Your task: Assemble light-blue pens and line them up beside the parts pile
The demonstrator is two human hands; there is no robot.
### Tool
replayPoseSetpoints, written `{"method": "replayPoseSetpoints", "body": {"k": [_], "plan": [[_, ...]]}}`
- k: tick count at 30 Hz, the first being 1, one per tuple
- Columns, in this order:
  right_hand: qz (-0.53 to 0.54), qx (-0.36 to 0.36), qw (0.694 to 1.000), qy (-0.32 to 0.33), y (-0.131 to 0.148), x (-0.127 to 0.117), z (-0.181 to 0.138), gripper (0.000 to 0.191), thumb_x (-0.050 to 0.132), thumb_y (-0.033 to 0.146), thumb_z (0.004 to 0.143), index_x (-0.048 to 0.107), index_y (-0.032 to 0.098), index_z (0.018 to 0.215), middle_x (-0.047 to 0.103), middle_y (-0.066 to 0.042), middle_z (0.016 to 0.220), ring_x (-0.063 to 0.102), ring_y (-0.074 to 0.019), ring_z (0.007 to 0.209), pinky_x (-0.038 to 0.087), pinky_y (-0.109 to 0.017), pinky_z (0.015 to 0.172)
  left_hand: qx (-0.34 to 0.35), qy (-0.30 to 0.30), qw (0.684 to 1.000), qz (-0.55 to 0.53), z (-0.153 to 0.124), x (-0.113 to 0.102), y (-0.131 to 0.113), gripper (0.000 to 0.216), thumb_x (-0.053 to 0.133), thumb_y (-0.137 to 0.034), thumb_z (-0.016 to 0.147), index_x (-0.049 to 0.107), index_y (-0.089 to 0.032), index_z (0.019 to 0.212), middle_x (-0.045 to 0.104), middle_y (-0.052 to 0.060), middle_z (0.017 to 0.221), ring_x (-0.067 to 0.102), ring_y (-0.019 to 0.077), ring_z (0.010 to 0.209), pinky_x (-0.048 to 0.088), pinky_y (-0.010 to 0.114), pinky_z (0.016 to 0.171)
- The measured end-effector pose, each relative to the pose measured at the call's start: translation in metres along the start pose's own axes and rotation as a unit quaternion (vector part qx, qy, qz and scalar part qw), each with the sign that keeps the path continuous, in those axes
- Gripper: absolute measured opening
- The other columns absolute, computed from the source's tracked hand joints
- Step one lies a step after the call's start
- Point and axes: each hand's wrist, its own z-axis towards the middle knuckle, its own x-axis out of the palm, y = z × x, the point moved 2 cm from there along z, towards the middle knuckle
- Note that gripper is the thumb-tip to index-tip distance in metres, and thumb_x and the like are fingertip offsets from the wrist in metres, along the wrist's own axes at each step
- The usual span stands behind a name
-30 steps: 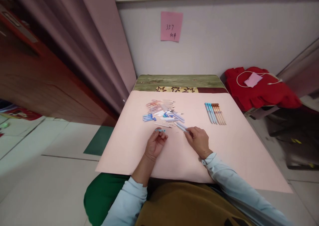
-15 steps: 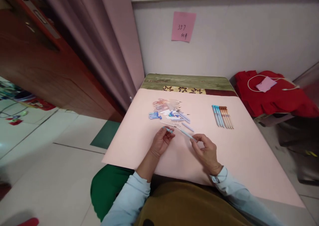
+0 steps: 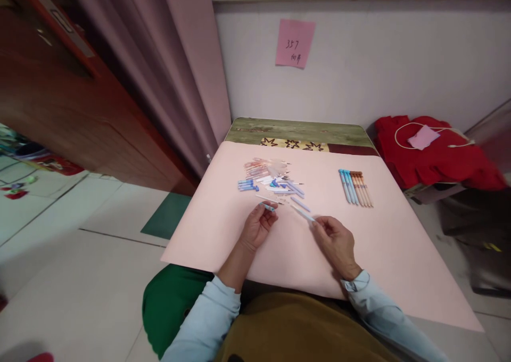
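My left hand (image 3: 258, 224) pinches a short light-blue pen piece (image 3: 268, 207) between thumb and fingers. In my right hand (image 3: 334, 240) is a long pale-blue pen barrel (image 3: 304, 213), held at its near end and pointing away to the left. The two pieces are apart. Just beyond my hands lies a thin white refill (image 3: 268, 198). Farther back is a pile of pen parts: clear pinkish tubes (image 3: 257, 167), lilac barrels (image 3: 295, 188), and several blue pen tops (image 3: 247, 185) at the left.
A row of blue pens (image 3: 348, 187) and brown-topped pens (image 3: 362, 189) lies on the right of the pink-covered table (image 3: 383, 266). Red cloth (image 3: 431, 165) with a white cord sits beyond the right edge. A wooden door (image 3: 80, 106) and a curtain (image 3: 191, 74) stand left.
My right hand has shifted slightly right with the barrel, and its fingers have closed further around the near end. My left hand has barely moved.
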Motion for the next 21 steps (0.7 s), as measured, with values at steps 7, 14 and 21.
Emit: {"method": "replayPoseSetpoints", "body": {"k": [7,14,21], "plan": [[-0.110,-0.073,0.991,-0.012,-0.005,0.000,0.003,0.029,0.056,0.047,0.088,0.072,0.023,0.089,0.069,-0.003,0.080,0.059,-0.0183,0.071,0.038,-0.029,0.066,-0.038,-0.082,0.991,-0.101,-0.003,0.003,-0.009,0.029,0.042,-0.019,0.099,0.065,-0.007,0.088,0.074,0.010,0.081,0.068,0.0085,0.058,0.058,0.017,0.060],[-0.129,-0.117,0.984,-0.024,0.000,0.003,0.006,0.026,0.056,0.044,0.090,0.070,0.022,0.095,0.069,-0.002,0.084,0.059,-0.0161,0.072,0.036,-0.029,0.072,-0.056,-0.098,0.981,-0.157,-0.003,0.003,-0.013,0.032,0.039,-0.019,0.100,0.064,-0.005,0.086,0.074,0.009,0.075,0.068,0.0086,0.055,0.058,0.015,0.057],[-0.169,-0.182,0.968,0.026,0.045,0.034,0.050,0.021,0.054,0.035,0.093,0.072,0.023,0.090,0.070,-0.004,0.090,0.060,-0.0179,0.083,0.032,-0.029,0.075,-0.062,-0.087,0.977,-0.185,0.000,0.002,-0.013,0.033,0.036,-0.020,0.102,0.064,-0.006,0.091,0.074,0.009,0.076,0.069,0.0080,0.059,0.058,0.014,0.060]]}}
